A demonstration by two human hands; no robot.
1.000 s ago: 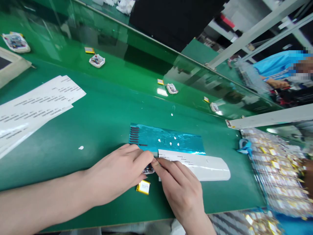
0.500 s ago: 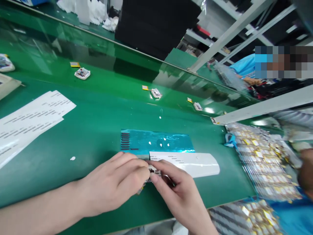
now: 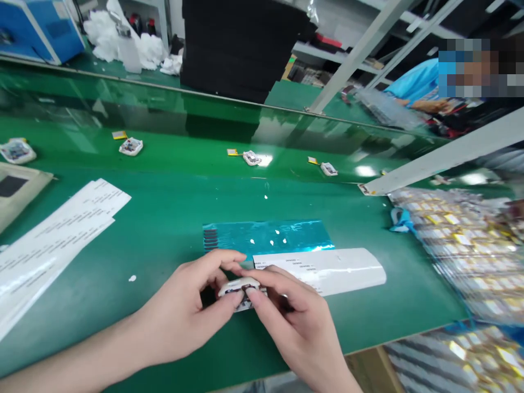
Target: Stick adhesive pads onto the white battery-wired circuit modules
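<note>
At the left of your view, the first unit (image 3: 18, 152), a white shell with small parts inside, lies on the far side of the green table (image 3: 172, 218), and nearer to you is a beige frame (image 3: 30, 189), cut by the edge of the view. Next come the printed sheets (image 3: 61, 229), overlapping one another. Further right, the second unit (image 3: 131, 146) lies far off, a yellow battery (image 3: 119, 135) beside it, and a white dot (image 3: 132, 278) lies near your forearm. Your left hand (image 3: 180, 308) is closed around the left end of the case (image 3: 239, 283), the thumb on its open near side and the fingers curled behind. The case is before you, held between both hands; whether it touches the table, I cannot tell. Beyond it are the third unit (image 3: 251, 158) and, nearer, the blue film (image 3: 233, 232), with more dots on it. Your right hand (image 3: 298, 314) pinches the right end of the case with thumb and forefinger; the other fingers are mostly hidden. Behind them lies the white strip (image 3: 344, 267), and the fourth unit (image 3: 328, 169) is farther. Rightmost are a worker's blue sleeve (image 3: 413, 79), a white post (image 3: 446, 157) and many yellow parts (image 3: 462, 240)
</note>
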